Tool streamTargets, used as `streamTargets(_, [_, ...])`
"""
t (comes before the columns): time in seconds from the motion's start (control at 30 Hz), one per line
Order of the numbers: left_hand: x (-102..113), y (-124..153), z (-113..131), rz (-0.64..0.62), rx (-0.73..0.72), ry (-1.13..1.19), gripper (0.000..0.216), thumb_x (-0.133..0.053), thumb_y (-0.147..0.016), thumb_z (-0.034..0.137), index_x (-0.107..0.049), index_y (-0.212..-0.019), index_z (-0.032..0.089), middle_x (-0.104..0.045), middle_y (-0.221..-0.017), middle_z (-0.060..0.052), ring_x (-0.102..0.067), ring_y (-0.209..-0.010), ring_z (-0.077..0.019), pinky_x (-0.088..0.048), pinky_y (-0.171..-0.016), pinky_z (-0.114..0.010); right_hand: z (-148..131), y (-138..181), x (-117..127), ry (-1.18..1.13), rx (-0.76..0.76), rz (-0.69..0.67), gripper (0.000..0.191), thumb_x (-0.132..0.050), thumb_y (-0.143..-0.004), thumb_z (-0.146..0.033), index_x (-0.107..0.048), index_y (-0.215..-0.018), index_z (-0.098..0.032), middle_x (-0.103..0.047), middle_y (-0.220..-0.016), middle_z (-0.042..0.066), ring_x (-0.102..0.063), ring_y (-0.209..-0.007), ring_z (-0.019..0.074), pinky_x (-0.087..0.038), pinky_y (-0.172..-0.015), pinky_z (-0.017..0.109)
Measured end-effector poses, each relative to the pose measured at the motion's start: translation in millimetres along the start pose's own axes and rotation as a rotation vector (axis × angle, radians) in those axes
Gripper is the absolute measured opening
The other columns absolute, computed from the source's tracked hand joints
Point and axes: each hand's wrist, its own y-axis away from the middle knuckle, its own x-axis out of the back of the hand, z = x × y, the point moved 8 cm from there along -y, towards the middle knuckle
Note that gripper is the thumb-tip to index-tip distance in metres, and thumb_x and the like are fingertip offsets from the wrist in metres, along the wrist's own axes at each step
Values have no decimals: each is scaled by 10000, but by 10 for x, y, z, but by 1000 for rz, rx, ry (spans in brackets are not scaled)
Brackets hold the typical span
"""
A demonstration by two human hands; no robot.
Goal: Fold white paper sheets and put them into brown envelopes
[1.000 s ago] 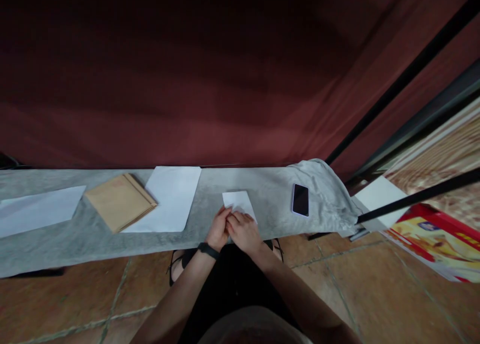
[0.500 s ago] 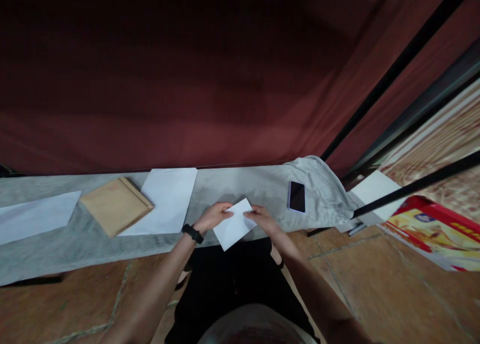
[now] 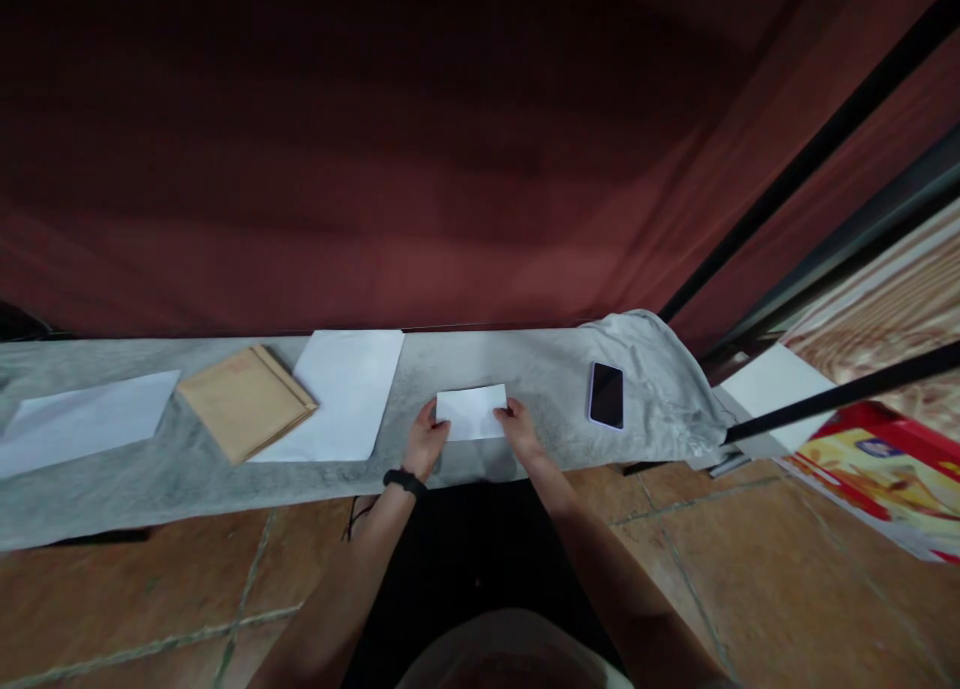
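A small white rectangle of paper, seemingly folded, is held level over the grey cloth between my two hands. Its left edge is pinched by my left hand, which has a black band on the wrist. On the opposite edge my right hand grips it, the thumb lying on top. The fingers beneath the paper are hidden. Left of my hands lies a stack of white sheets, partly covered by brown envelopes.
Grey cloth covers the long narrow surface. A phone lies at the right, another white sheet at far left. Dark red fabric hangs behind. A black bar, white panel and red-yellow box stand at right.
The white paper has turned from a slanted position to lying square with the surface, and has moved slightly away from my body. Both hands still hold it. The view has shifted a little.
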Motion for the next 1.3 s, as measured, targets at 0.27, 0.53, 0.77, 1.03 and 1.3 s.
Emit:
streamTargets(0.27, [18, -32, 147, 117, -231, -520, 530, -601, -831, 121, -552, -1357, 159, -709, -957, -73, -692, -818, -202, -569, -801, -342, -391, 368, -61, 823, 480, 47, 430, -434, -957, -179, -550, -1366, -111, -614, -1334, 175, -558, -1235, 271, -452, -1053, 417])
streamTargets(0.53, [-223, 319, 257, 139, -538, -1006, 459, -443, -972, 245, -524, -1418, 175, -494, -1494, -163, -474, -1374, -298, -419, -1108, -470, -271, 832, -386, 1003, 657, -150, 541, -421, -1042, -344, -378, -1530, -116, -393, -1588, 140, -358, -1471, 257, -239, -1218, 488])
streamTargets(0.77, [-359, 361, -14, 8, -582, -1065, 656, -352, -1006, 449, -333, -1547, 78, -309, -1621, -184, -239, -1525, -296, -192, -1242, -501, -232, 778, -320, 1038, 613, -131, 548, -398, -1047, -328, -360, -1535, -83, -395, -1581, 152, -350, -1477, 256, -248, -1218, 486])
streamTargets(1.03, [-140, 345, -17, 55, -560, -1051, 675, -335, -1003, 442, -299, -1560, 63, -305, -1618, -187, -229, -1528, -292, -178, -1247, -500, -193, 633, -112, 1036, 553, -59, 555, -389, -1050, -345, -362, -1536, -78, -417, -1561, 180, -398, -1446, 291, -278, -1194, 513])
streamTargets(1.3, [-168, 326, -50, 52, -555, -1092, 669, -332, -1000, 422, -314, -1548, 37, -297, -1619, -196, -222, -1529, -300, -176, -1245, -503, -270, 641, -518, 976, 623, -117, 532, -392, -1053, -370, -401, -1522, -119, -394, -1585, 134, -363, -1470, 267, -264, -1209, 486])
